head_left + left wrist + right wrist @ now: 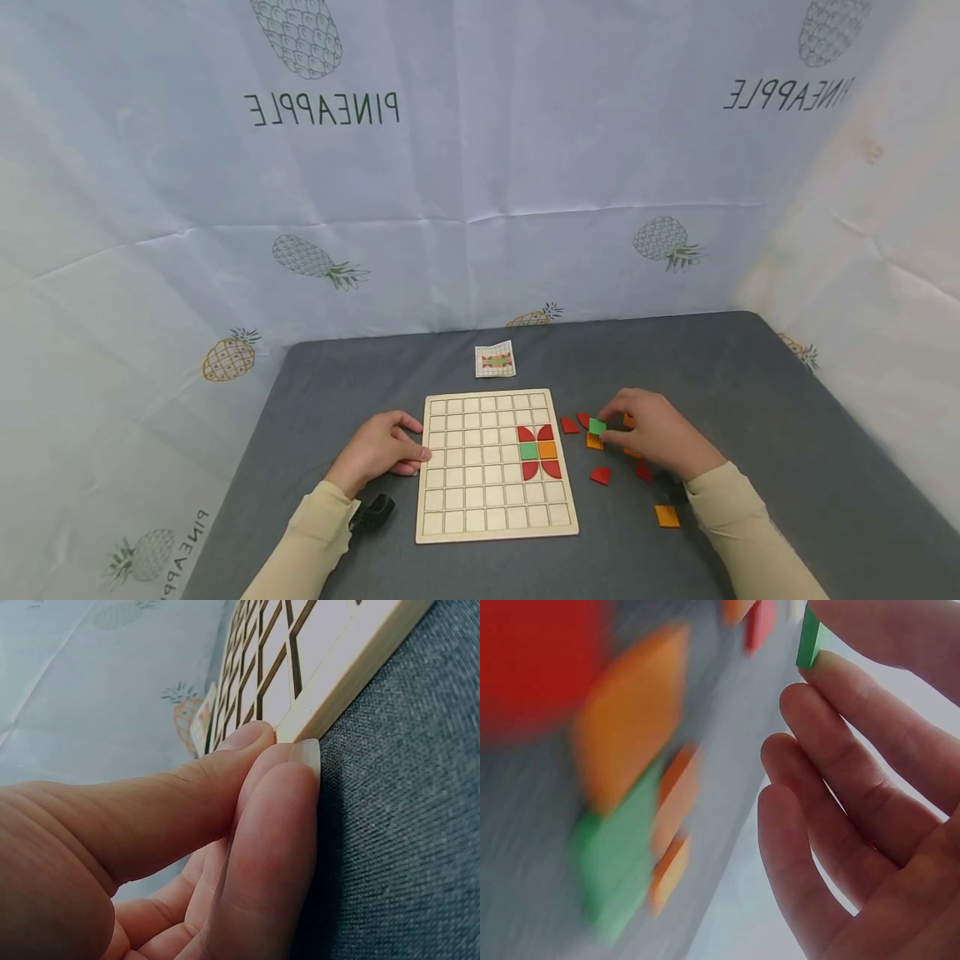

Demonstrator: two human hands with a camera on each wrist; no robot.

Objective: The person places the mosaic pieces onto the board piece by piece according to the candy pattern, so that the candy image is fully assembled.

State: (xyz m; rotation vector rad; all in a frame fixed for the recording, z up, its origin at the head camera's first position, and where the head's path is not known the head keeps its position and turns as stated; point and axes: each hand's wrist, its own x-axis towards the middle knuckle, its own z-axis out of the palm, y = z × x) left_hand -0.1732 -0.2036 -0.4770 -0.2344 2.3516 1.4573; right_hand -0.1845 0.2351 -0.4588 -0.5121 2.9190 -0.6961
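Observation:
A wooden grid board (465,500) lies on the dark table. Set in it at the right are red quarter-round pieces (552,470), a green square (528,451) and an orange square (547,450). My left hand (382,450) is at its left edge, thumb and index finger pinching the rim (330,705). Beyond the board's right side, my right hand (656,429) holds a green square tile (597,426) between thumb and index finger, above the loose pieces. In the right wrist view that tile (808,637) shows edge-on, the other fingers spread.
Loose red pieces (600,476) and orange squares (667,517) lie scattered right of the board, some partly hidden by the right hand. A small printed pattern card (495,360) lies behind the board. Pineapple-printed cloth (450,167) hangs around the table.

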